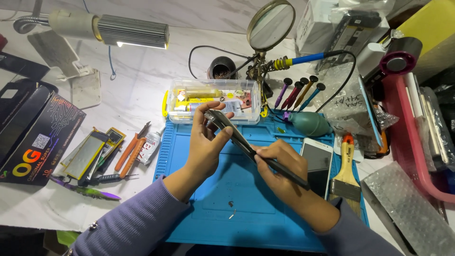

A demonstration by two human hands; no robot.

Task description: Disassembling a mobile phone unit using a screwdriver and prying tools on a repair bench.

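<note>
My left hand [204,142] holds a thin dark phone [226,126] edge-on above the blue work mat [222,218], fingers wrapped over its upper end. My right hand [279,166] grips a slim black tool [284,173] like a pen, its tip pressed against the phone's lower edge near the middle of the mat. Both sleeves are lilac. A small screw and a tiny metal piece [231,205] lie on the mat below the hands.
A white phone [316,163] and a paintbrush [347,175] lie right of the hands. A clear plastic parts box [213,100], screwdrivers [298,92], a teal air blower [310,124], a magnifier [270,26] and a lamp [128,32] stand behind. Batteries [92,154], pliers [130,154] and a black box [33,137] lie left.
</note>
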